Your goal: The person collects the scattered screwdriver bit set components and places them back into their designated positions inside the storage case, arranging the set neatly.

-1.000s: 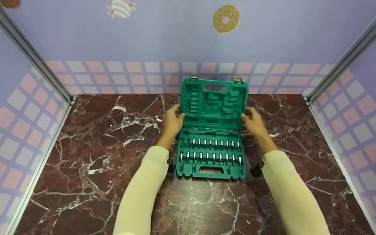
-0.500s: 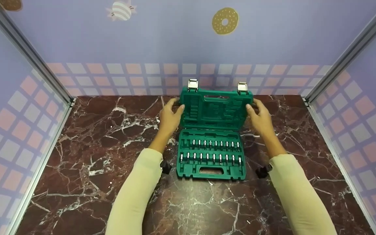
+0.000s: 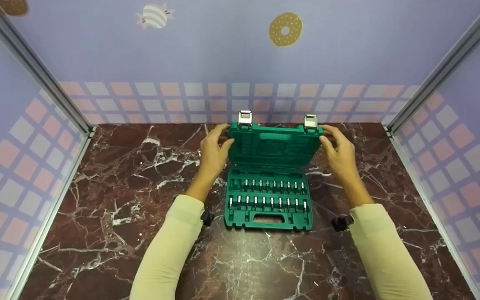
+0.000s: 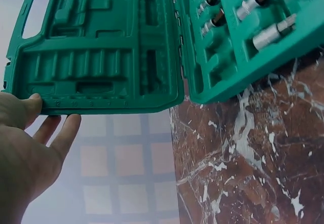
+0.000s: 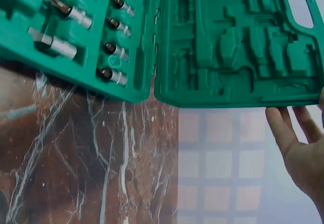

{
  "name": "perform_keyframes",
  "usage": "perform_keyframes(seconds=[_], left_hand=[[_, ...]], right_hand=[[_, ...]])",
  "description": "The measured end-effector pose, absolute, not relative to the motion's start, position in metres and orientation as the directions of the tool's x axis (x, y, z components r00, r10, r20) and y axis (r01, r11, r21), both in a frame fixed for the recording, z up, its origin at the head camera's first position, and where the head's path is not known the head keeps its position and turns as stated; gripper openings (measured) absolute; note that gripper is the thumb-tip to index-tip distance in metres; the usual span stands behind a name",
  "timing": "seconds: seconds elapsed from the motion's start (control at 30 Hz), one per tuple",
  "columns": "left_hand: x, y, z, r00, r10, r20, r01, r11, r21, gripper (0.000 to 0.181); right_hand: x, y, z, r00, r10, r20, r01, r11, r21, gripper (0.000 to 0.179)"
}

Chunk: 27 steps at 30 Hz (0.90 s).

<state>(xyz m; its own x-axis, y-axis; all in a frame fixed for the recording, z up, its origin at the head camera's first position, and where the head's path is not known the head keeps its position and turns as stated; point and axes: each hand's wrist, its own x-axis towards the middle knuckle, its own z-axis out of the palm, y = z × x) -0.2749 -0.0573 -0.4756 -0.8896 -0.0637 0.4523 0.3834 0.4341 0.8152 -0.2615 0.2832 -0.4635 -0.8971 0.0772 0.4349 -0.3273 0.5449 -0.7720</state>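
Note:
A green plastic tool case lies open, its lid [image 3: 273, 146] tilted up from the hinge and its base [image 3: 240, 221] flat on the table. Two rows of silver bit sockets [image 3: 263, 201] sit in the base slots. My left hand [image 3: 213, 155] pinches the lid's left side edge, thumb on the inner face and fingers behind. At the opposite edge, my right hand [image 3: 341, 156] grips in the same way. In the left wrist view, thumb and fingers [image 4: 66, 135] meet the lid near its outer corner. The right wrist view has fingers [image 5: 281, 128] just behind the lid's rim.
Metal latches [image 3: 245, 118] stick up from the lid's top edge. Reddish-brown marbled table [image 3: 119, 250] surrounds the case. Behind it rises a purple wall [image 3: 215, 50] with printed squares, and side panels enclose the table left and right.
The lid has swung from nearly upright, leaning back, forward toward the base, its inside now darker. Both hands moved with it and spread slightly apart. The base and sockets stayed put.

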Motion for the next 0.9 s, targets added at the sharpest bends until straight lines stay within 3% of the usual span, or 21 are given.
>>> perform_keyframes(seconds=[0.23,0.57,0.7,0.9], left_hand=[[-0.274,-0.055,-0.481,-0.861,-0.043,0.508,0.437,0.452,0.778,0.035],[-0.276,-0.055,-0.491,-0.834,-0.021,0.552,0.493,0.421,0.761,0.032],[-0.274,-0.057,-0.488,-0.845,-0.023,0.534,0.468,0.448,0.762,0.031],[-0.258,-0.064,-0.481,-0.878,0.017,0.479,0.407,0.552,0.728,0.034]], right_hand=[[-0.241,0.269,-0.446,-0.87,0.086,0.486,-0.39,0.484,-0.783,0.03],[-0.263,0.282,-0.489,-0.863,0.111,0.493,-0.423,0.376,-0.824,0.034],[-0.26,0.281,-0.49,-0.868,0.107,0.485,-0.41,0.399,-0.82,0.033],[-0.243,0.282,-0.488,-0.902,0.046,0.429,-0.34,0.535,-0.773,0.038]])
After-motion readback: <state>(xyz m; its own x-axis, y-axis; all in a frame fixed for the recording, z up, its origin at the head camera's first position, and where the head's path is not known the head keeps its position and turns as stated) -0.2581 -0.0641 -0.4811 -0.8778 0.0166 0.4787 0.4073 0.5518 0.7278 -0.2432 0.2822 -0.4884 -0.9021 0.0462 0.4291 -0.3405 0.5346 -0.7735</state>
